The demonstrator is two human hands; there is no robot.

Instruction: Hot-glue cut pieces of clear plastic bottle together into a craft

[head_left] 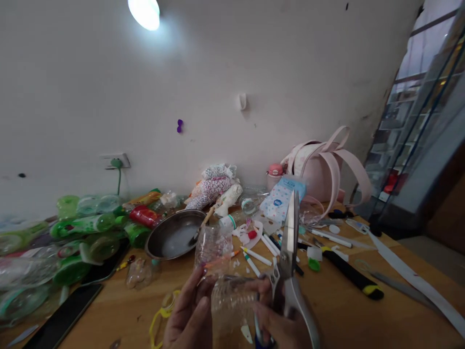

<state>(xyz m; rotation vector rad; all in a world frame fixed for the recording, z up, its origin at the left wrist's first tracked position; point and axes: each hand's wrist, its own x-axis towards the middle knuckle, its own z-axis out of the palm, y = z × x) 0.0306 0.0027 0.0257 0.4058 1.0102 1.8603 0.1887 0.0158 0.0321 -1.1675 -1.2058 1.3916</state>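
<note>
Both hands meet at a clear plastic piece (234, 295), scissors (289, 237) on its right.
The left hand (194, 310) curls its fingers at the piece's left end; the right hand (278, 315) grasps the scissors, its fingertips near the right end. The piece lies between them, long axis seemingly crosswise, both hands about equally near; the blades point up and away, beside it rather than across it. Beyond, on the surface (337, 320), sit white pens (259, 256), a metal bowl (170, 240) and a blue-and-white packet (274, 206) whose round logo is unreadable.
</note>
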